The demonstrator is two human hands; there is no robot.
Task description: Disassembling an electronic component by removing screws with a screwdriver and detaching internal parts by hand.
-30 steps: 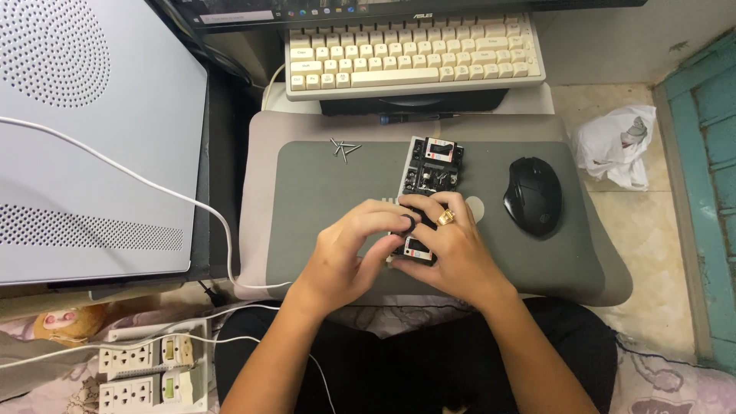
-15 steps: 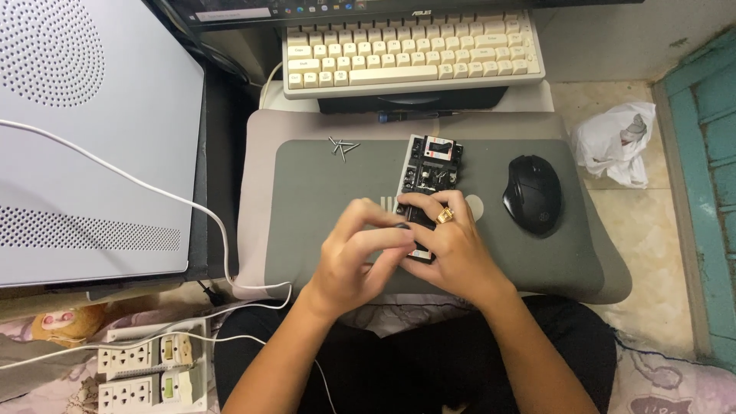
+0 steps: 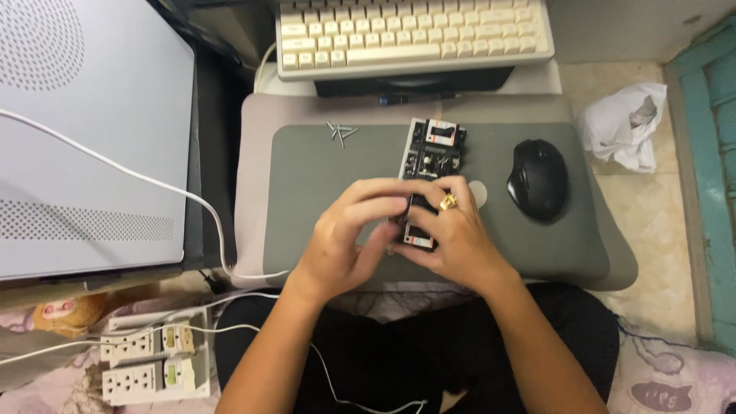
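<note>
Since a moment ago our left hand (image 3: 345, 238) has curled its fingers tighter over the near end of the board (image 3: 429, 172); little else has shifted. The board lies on the grey mat (image 3: 322, 184) near the middle of the desk (image 3: 253, 153), long axis running away from us toward the keyboard (image 3: 414, 34). Our right hand (image 3: 452, 238) pinches its near end from the right, fingers closed on it; both hands are equally near.

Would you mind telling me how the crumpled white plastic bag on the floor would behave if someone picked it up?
The white plastic bag looks thin and crumpled, so it would probably be floppy and sag. It seems light for its size, since it holds soft folds. It lies slumped on the tiled floor, so it is unlikely to roll.
</note>
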